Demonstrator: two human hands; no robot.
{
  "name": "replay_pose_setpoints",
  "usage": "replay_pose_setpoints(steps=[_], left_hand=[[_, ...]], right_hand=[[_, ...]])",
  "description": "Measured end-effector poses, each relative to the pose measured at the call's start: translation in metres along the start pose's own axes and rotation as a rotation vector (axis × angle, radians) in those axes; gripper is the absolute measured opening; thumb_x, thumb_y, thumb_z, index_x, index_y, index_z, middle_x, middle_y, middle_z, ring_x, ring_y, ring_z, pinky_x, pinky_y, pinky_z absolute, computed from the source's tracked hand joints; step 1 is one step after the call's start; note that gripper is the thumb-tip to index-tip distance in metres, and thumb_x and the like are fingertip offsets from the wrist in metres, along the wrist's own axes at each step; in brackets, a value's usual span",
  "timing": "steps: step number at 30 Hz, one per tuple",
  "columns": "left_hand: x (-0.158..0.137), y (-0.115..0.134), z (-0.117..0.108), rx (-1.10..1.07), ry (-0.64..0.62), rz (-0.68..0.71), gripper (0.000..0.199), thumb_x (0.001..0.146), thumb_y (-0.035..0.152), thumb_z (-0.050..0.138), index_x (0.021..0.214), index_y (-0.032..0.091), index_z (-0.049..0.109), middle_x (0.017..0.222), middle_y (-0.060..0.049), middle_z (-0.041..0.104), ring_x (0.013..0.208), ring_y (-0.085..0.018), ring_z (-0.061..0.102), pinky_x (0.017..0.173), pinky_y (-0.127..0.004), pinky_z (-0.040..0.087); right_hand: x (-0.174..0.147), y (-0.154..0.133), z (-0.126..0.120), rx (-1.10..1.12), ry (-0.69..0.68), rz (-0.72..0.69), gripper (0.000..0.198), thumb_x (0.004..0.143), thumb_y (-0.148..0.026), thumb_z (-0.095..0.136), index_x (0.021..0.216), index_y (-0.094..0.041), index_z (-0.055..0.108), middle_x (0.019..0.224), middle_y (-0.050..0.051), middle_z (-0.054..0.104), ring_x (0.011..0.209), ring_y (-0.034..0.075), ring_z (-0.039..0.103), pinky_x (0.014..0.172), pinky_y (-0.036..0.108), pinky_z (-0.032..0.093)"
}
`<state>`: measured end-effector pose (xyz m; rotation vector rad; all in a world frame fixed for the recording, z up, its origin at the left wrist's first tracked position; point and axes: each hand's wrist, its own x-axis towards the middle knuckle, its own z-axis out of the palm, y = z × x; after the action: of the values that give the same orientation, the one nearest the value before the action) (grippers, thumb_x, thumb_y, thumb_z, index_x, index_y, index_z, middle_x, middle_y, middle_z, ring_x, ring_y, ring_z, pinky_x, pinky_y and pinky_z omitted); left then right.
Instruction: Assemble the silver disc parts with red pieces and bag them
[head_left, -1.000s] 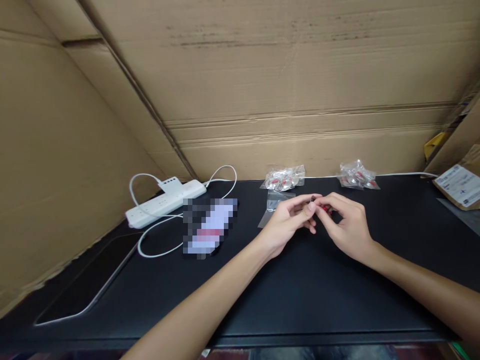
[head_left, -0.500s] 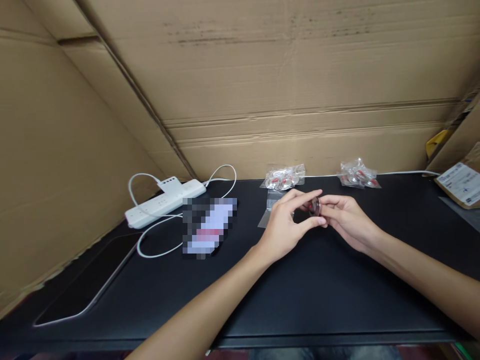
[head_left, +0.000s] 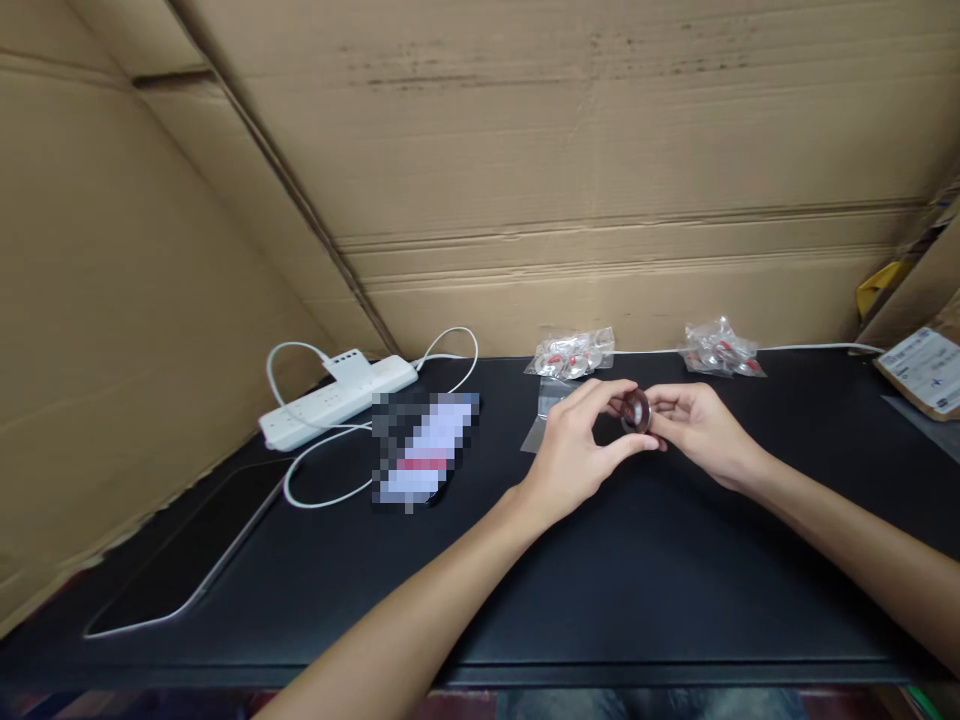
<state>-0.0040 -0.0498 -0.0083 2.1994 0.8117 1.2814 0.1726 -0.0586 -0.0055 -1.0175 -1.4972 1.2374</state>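
Both hands hold a small round clear disc [head_left: 637,411] with a red spot, above the black table. My left hand [head_left: 574,440] reaches it from the left, thumb and fingers curved around its edge. On the other side, my right hand [head_left: 694,425] pinches the disc's right edge, its fingertips partly hidden behind it. A flat clear plastic bag [head_left: 534,435] lies beside my left hand, partly covered by it. Farther back rest two clear bags of round pieces with red parts, a left bag [head_left: 571,353] and a right bag [head_left: 722,350].
To the left stand a white power strip [head_left: 337,400] with a plugged-in adapter and looping white cables, and a blurred-out phone-like object [head_left: 427,450]. A dark flat panel [head_left: 195,550] lies at the left edge. Cardboard walls [head_left: 480,150] enclose the table; a labelled packet [head_left: 926,370] sits right.
The disc has turned so that more of its round face shows to the camera. Both hands keep their hold on it. The whole view has shifted slightly.
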Motion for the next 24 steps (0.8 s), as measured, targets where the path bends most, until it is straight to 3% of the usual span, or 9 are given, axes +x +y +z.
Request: replay_pose_setpoints(steps=[5,11,15,20,24], left_hand=[[0.0,0.001,-0.001,0.001,0.0,-0.006,0.048,0.072,0.03,0.083,0.114,0.018,0.063,0.1,-0.005,0.067,0.087,-0.017,0.065,0.084,-0.033,0.055],[0.002,0.002,-0.003,-0.091,-0.004,-0.033,0.044,0.071,0.029,0.083,0.11,0.019,0.065,0.097,-0.004,0.067,0.086,-0.017,0.066,0.084,-0.034,0.055],[0.001,-0.001,0.0,-0.262,-0.023,-0.119,0.044,0.071,0.032,0.083,0.109,0.018,0.065,0.1,-0.007,0.067,0.089,-0.019,0.066,0.085,-0.036,0.055],[0.001,-0.007,0.007,-0.55,-0.041,-0.254,0.047,0.066,0.028,0.086,0.107,0.016,0.065,0.101,-0.009,0.068,0.093,-0.02,0.065,0.086,-0.037,0.054],[0.003,-0.01,0.009,-0.69,-0.045,-0.348,0.045,0.067,0.026,0.085,0.105,0.014,0.066,0.098,-0.009,0.069,0.092,-0.019,0.065,0.087,-0.037,0.053]], right_hand=[[-0.001,-0.001,0.0,-0.055,-0.073,-0.049,0.022,0.08,-0.03,0.069,0.068,-0.017,0.056,0.067,-0.002,0.055,0.055,0.009,0.046,0.052,0.023,0.039],[-0.003,-0.002,0.0,-0.142,-0.024,-0.205,0.008,0.081,-0.024,0.066,0.077,-0.019,0.061,0.073,0.0,0.057,0.071,0.015,0.056,0.071,0.029,0.048],[-0.004,-0.006,-0.003,-0.208,-0.026,-0.235,0.007,0.082,-0.025,0.066,0.078,-0.02,0.063,0.077,0.002,0.061,0.072,0.016,0.058,0.069,0.029,0.048],[-0.002,-0.01,-0.008,-0.187,-0.101,-0.173,0.017,0.082,-0.032,0.068,0.073,-0.018,0.064,0.072,0.001,0.063,0.069,0.015,0.06,0.068,0.029,0.051],[-0.001,-0.007,-0.006,-0.152,-0.008,-0.195,0.014,0.081,-0.031,0.07,0.078,-0.018,0.066,0.075,0.003,0.067,0.069,0.015,0.063,0.068,0.03,0.053]])
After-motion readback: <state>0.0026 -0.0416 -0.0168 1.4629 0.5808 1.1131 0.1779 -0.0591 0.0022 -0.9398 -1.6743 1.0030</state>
